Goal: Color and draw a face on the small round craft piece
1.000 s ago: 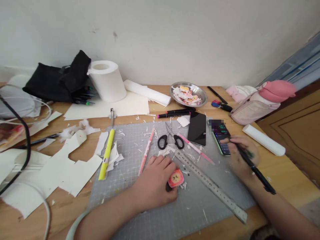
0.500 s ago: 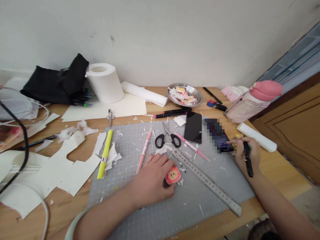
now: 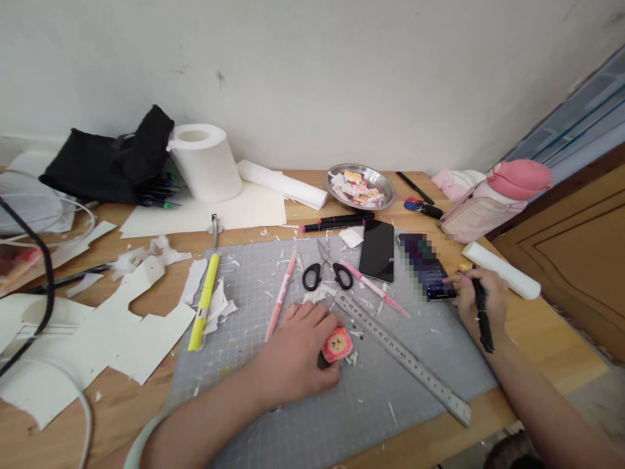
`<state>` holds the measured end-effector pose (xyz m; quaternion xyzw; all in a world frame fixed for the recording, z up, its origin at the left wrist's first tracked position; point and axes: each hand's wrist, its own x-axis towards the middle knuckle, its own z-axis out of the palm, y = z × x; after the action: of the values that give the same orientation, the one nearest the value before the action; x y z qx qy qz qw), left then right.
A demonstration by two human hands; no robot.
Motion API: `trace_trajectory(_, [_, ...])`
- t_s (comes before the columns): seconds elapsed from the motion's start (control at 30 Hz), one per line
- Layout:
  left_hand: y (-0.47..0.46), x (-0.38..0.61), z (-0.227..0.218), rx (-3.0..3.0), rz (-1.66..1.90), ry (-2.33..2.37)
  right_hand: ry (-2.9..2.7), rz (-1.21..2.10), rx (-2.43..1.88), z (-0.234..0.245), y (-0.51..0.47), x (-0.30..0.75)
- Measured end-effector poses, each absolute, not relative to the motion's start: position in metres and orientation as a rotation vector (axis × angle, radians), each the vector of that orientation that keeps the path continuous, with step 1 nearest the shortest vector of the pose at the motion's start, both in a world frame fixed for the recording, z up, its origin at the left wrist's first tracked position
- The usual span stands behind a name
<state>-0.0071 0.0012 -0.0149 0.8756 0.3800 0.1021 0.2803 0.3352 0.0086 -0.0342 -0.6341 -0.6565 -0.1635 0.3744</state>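
Note:
My left hand rests on the grey cutting mat, its fingers curled round a small pink-red paper cutout with a drawn face. Something dark shows beneath the cutout, mostly hidden by the thumb. On the right, my right hand grips a black marker while a finger reaches to the lit screen of a phone, partly blurred out. A steel ruler lies slanted between the hands. Black-handled scissors lie open just beyond my left hand, with a pink pen to their left.
A second dark phone lies behind the ruler, near a metal bowl of paper cutouts. Farther left are a yellow utility knife, a paper roll and cut paper sheets. A pink bottle stands at the right.
My right hand and its marker have shifted very slightly on the phone's edge. My left hand stays on the paper cutout.

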Motion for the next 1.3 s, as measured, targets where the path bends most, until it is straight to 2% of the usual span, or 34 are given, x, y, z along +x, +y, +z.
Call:
trace_trajectory(0.43, [-0.001,-0.008,-0.014,2.333,0.277,1.017,-1.684,-0.352,-1.643,-0.031,0.01,0.332])
trace_trajectory(0.77, [0.002,-0.007,-0.014,2.335,0.267,1.021,-1.785,-0.472,-1.587,-0.039,0.013,0.337])
trace_trajectory(1.3, [0.001,-0.008,-0.012,2.336,0.26,1.016,-1.742,-0.305,-1.612,-0.042,0.011,0.338])
